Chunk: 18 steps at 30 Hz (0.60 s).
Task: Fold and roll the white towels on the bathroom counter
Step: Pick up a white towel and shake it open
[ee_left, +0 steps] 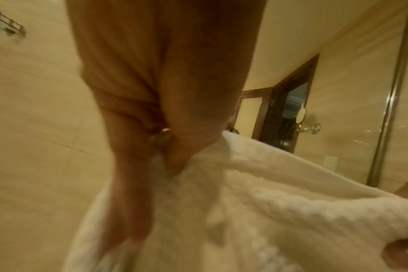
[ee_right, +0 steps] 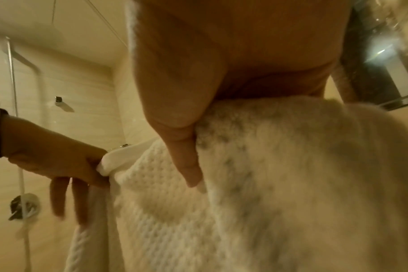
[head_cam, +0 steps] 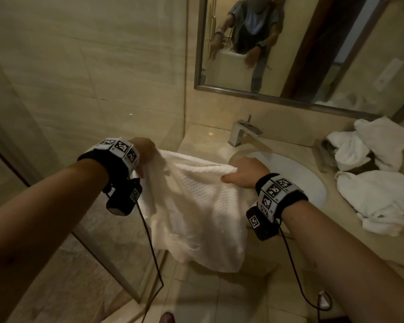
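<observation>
A white waffle-weave towel (head_cam: 196, 206) hangs in the air in front of the counter, held up by its top edge. My left hand (head_cam: 145, 152) pinches the towel's left corner (ee_left: 175, 165) between thumb and forefinger, the other fingers hanging straight. My right hand (head_cam: 243, 173) grips the right corner, thumb (ee_right: 189, 165) pressed on the cloth (ee_right: 268, 184). The left hand (ee_right: 70, 165) also shows in the right wrist view. The towel's lower edge droops below counter height, over the floor.
Several crumpled white towels (head_cam: 371, 176) lie on the beige counter (head_cam: 336, 231) at the right. A white sink (head_cam: 296, 176) and chrome faucet (head_cam: 240, 131) sit behind the held towel. A mirror (head_cam: 289, 50) hangs above. A glass shower door (head_cam: 79, 229) stands at the left.
</observation>
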Available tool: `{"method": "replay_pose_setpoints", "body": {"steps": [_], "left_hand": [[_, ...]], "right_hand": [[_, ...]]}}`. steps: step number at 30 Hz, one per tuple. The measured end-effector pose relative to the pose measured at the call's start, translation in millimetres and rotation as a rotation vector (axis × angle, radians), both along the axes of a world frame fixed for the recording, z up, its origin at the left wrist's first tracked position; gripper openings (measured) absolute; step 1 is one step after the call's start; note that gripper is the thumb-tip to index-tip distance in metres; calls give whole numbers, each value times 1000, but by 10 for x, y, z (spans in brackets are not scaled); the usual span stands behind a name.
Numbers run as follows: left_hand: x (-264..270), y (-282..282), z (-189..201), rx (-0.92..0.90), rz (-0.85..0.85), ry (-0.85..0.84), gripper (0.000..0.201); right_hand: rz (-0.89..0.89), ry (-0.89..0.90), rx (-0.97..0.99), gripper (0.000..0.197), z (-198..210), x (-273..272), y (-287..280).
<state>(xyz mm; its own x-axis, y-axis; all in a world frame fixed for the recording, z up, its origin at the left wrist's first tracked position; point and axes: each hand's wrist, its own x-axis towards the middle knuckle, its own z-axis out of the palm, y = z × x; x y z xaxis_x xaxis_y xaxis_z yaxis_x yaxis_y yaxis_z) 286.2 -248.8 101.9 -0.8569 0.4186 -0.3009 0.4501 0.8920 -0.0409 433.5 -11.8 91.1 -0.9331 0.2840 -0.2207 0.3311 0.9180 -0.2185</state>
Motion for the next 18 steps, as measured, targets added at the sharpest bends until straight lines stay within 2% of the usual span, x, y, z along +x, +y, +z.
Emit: {"method": "replay_pose_setpoints", "body": {"steps": [4, 8, 11, 13, 15, 18], "left_hand": [[-101, 69, 6, 175, 5, 12, 34], [-123, 119, 13, 225, 32, 113, 36], [-141, 175, 27, 256, 24, 153, 36], [-166, 208, 52, 246, 13, 167, 39], [-221, 246, 86, 204, 3, 157, 40], [-232, 325, 202, -44, 14, -48, 25]], "right_hand": [[-10, -63, -74, 38, -25, 11, 102], [-78, -61, -152, 39, -72, -47, 165], [-181, 20, -256, 22, -99, -90, 203], [-204, 51, -303, 15, -124, -115, 227], [-221, 104, -292, 19, -153, -155, 258], [-352, 286, -258, 30, -221, -233, 309]]}}
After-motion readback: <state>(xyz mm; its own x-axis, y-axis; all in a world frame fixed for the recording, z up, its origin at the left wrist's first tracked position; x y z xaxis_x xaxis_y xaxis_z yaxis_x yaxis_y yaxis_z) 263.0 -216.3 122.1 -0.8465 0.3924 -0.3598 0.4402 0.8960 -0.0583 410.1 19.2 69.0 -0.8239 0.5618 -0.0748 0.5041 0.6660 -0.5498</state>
